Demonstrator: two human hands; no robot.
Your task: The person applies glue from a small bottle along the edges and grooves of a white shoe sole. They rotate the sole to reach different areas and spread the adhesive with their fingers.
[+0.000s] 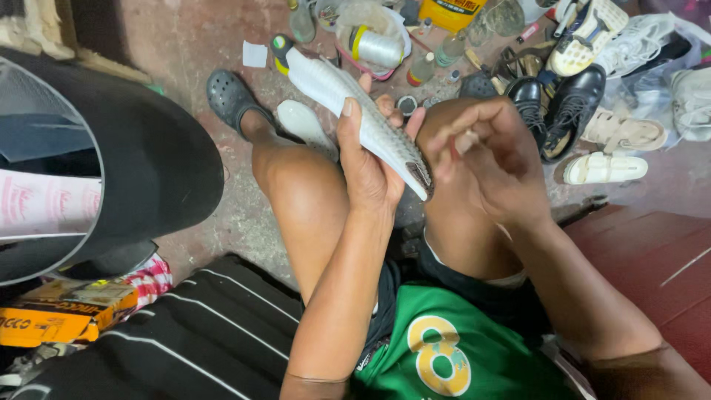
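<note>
- Left hand (366,159) grips a white shoe sole (355,104), held over the knees.
- Right hand (481,159) has fingers pinched at the sole's dark end.
- One white insole (304,122) lies beneath.
- Floor beyond: two black shoes (555,107), one white sandal (603,169), three small bottles (422,68).
</note>
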